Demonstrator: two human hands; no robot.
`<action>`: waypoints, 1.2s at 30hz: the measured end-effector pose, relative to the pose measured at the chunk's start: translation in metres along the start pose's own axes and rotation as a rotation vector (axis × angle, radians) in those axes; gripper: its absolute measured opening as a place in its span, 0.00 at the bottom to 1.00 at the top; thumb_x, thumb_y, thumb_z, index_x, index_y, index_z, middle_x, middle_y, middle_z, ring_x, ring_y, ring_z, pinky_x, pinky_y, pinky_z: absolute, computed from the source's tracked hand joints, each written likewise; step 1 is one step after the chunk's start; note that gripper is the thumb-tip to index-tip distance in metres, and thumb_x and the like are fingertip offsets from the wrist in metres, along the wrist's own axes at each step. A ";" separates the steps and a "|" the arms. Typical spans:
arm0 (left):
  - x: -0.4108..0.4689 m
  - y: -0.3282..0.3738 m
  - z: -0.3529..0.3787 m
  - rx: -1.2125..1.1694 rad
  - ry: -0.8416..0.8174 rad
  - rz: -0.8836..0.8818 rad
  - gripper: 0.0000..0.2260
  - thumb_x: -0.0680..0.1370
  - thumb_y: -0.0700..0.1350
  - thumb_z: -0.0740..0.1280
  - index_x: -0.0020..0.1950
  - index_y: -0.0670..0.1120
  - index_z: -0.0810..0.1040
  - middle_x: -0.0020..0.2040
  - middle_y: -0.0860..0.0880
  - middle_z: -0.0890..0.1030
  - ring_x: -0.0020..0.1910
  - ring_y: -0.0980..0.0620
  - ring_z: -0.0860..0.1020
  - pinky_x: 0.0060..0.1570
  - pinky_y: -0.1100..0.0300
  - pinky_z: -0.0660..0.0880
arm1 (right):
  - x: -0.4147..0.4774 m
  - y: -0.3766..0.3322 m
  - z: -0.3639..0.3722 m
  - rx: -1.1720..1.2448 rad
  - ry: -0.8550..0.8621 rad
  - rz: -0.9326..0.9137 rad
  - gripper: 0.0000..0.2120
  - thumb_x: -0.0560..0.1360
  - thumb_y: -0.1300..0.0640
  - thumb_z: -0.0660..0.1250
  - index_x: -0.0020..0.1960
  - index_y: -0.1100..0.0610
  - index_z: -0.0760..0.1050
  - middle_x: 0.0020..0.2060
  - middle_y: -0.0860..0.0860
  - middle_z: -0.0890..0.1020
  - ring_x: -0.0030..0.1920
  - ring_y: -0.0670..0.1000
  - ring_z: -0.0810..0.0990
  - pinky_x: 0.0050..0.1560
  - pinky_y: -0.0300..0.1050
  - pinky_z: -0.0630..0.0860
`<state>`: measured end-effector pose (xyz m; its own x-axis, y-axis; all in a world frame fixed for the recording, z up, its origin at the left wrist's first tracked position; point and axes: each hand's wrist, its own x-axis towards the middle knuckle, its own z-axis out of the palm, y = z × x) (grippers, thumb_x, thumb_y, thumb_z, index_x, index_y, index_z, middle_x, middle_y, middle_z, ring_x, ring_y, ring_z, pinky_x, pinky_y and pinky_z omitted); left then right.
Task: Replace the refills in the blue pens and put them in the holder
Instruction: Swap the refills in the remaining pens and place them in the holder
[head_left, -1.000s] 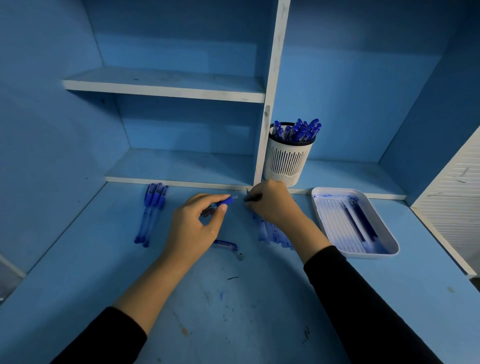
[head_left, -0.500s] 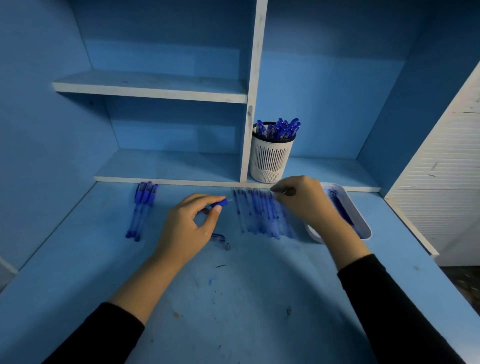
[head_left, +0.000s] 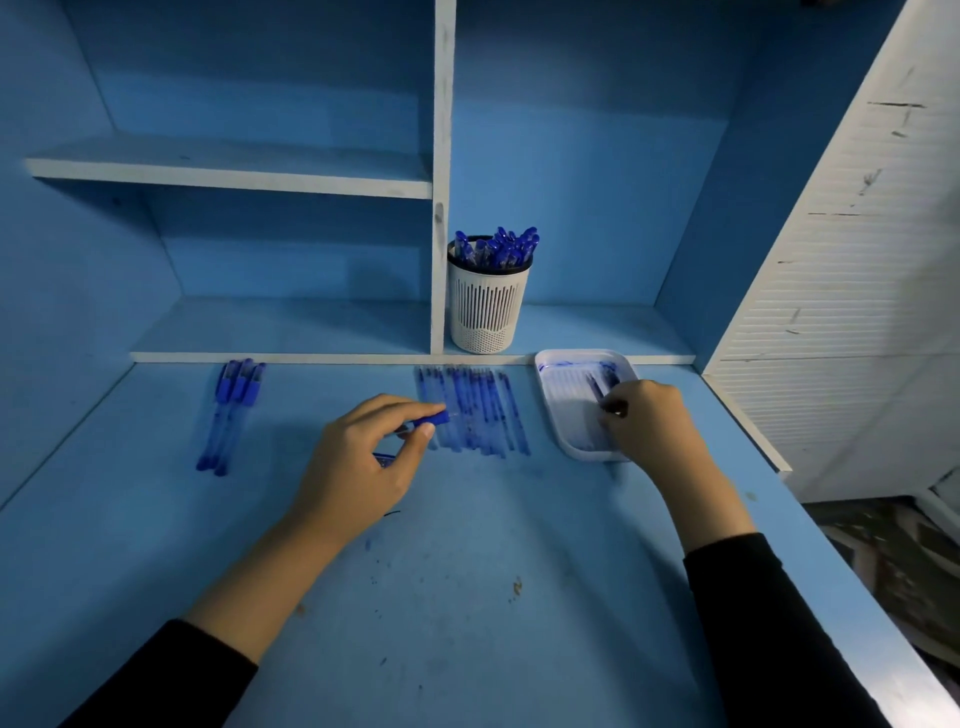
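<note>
pen is sitting pinched in the left grip above the bench; right grip is pinching a likely refill over the tray. barrel is looking light, stiff, slick, so holding mid-barrel is seeming safest.

The left hand is held knuckles up, its wrist kept straight, with the forearm reaching in from the lower left. A blue pen piece is pinched between its thumb and forefinger, and the remaining fingers are curled underneath. The right hand is stretched forward, well to the right of the left hand and slightly farther out, with its back turned up and the wrist bent a little inward. Its fingers are curled, and a small dark item, too small to be identified, is pinched at the fingertips. Both forearms are left bare as far as the black sleeves.
</note>
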<state>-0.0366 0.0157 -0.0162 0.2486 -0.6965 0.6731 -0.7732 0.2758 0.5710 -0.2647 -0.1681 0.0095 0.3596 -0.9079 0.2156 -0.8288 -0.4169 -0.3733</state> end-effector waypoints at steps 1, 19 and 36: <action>-0.001 -0.001 0.000 -0.006 -0.004 -0.002 0.09 0.78 0.44 0.67 0.55 0.46 0.84 0.48 0.57 0.81 0.44 0.56 0.79 0.40 0.57 0.80 | 0.000 -0.001 0.000 -0.003 -0.012 -0.004 0.08 0.72 0.65 0.64 0.46 0.61 0.83 0.44 0.59 0.82 0.47 0.61 0.78 0.42 0.46 0.74; -0.002 0.004 -0.002 -0.019 0.006 0.004 0.09 0.78 0.44 0.68 0.56 0.46 0.84 0.48 0.59 0.80 0.44 0.53 0.80 0.39 0.56 0.81 | -0.021 -0.039 -0.008 0.836 -0.034 0.067 0.11 0.77 0.63 0.66 0.48 0.48 0.82 0.37 0.45 0.83 0.38 0.46 0.78 0.51 0.44 0.78; -0.002 0.007 0.001 -0.073 0.003 0.017 0.08 0.78 0.41 0.68 0.55 0.45 0.84 0.45 0.53 0.82 0.39 0.51 0.78 0.41 0.59 0.76 | -0.053 -0.092 0.013 1.400 0.112 0.095 0.02 0.73 0.65 0.71 0.44 0.60 0.79 0.38 0.53 0.82 0.37 0.43 0.80 0.42 0.37 0.77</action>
<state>-0.0426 0.0182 -0.0141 0.2375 -0.6892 0.6846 -0.7326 0.3357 0.5921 -0.2021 -0.0824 0.0208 0.2367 -0.9540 0.1839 0.2835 -0.1132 -0.9523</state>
